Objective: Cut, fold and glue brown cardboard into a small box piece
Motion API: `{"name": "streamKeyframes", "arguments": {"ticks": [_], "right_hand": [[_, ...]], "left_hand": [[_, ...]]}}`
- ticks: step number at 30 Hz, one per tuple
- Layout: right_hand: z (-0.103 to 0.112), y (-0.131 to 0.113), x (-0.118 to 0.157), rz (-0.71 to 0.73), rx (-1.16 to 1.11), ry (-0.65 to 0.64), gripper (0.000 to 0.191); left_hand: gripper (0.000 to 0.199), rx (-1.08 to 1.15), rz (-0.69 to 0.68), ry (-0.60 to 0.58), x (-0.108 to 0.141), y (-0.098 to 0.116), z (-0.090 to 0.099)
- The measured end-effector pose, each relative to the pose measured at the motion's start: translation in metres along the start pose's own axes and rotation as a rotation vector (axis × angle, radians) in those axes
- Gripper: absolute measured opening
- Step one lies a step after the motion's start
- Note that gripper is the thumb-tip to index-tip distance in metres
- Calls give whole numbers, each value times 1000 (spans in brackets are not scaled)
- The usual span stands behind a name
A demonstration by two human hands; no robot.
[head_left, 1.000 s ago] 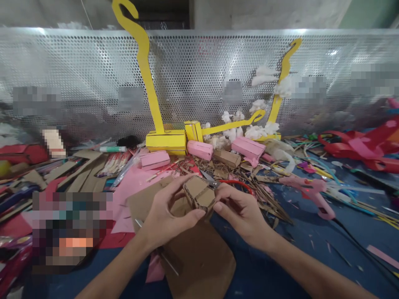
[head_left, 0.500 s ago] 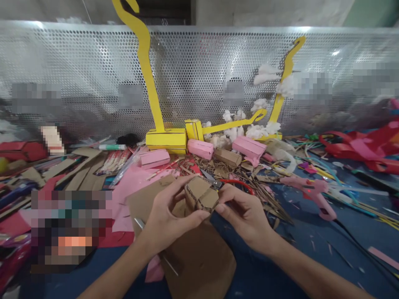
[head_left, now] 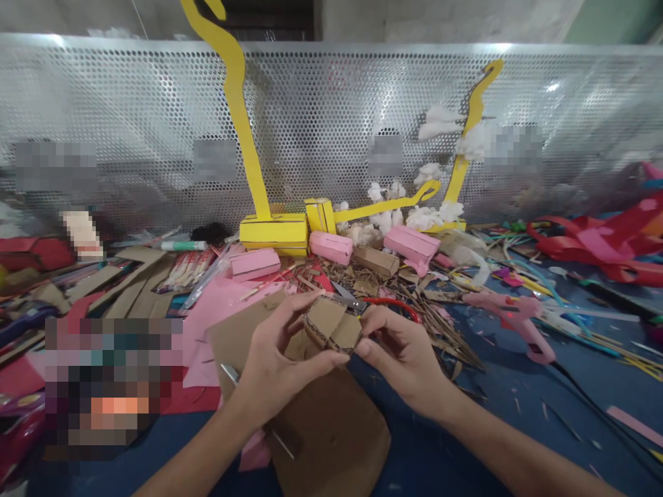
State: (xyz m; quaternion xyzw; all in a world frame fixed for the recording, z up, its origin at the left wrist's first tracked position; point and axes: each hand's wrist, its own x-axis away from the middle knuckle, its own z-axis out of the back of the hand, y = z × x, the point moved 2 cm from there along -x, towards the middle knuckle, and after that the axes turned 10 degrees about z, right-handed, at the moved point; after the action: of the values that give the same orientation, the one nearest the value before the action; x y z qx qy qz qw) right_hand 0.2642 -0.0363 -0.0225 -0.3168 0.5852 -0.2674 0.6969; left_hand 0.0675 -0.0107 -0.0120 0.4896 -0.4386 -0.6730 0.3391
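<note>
A small many-sided cardboard box (head_left: pixel 331 324) is held up between my two hands near the middle of the view. My left hand (head_left: pixel 282 355) grips its left side, with the thumb along the near edge. The fingertips of my right hand (head_left: pixel 396 348) pinch its right side. Beneath the hands lies a large brown cardboard sheet (head_left: pixel 336 435), with a metal blade (head_left: pixel 231 373) on its left part, partly hidden by my left wrist. Red-handled scissors (head_left: pixel 352 298) lie just behind the box, partly covered by my right hand.
Behind are a yellow box with a tall strip (head_left: pixel 274 233), pink boxes (head_left: pixel 331 247) and cardboard scraps (head_left: pixel 445 324). A pink glue gun (head_left: pixel 518 321) with a black cord lies right. Pink sheets (head_left: pixel 199 345) lie left. A perforated metal panel (head_left: pixel 321 103) stands at the back.
The box has tilted slightly in my hands, so more of its top face shows. Both hands keep their hold, and the whole view has shifted a little.
</note>
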Motion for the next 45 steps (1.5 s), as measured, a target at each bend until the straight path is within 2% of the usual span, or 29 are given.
{"name": "streamKeyframes", "arguments": {"ticks": [10,15,20,24,29,33,37,41,45], "right_hand": [[2,2,1,9,22,-30,21],[2,4,-1,-15,68,-20,19],[3,1,-5,-44,55,23,20],[4,4,-5,-88,136,-23,36],[2,10,-4,-151,207,-137,50],[5,13,-3,-147,255,-123,51],[6,14,-3,-178,211,-111,59],[3,12,-5,-162,131,-101,55],[5,14,-7,-159,181,-63,47]], "left_hand": [[68,-23,-2,-23,2,-1,0],[67,-119,-16,32,0,1,1],[64,-83,22,69,-7,-4,3],[62,50,100,109,-14,-14,9],[59,131,215,81,-22,-23,12],[59,179,233,129,-24,-21,11],[53,352,357,164,-20,-20,7],[44,498,452,131,-17,-23,2],[43,563,556,113,-16,-25,-1]]}}
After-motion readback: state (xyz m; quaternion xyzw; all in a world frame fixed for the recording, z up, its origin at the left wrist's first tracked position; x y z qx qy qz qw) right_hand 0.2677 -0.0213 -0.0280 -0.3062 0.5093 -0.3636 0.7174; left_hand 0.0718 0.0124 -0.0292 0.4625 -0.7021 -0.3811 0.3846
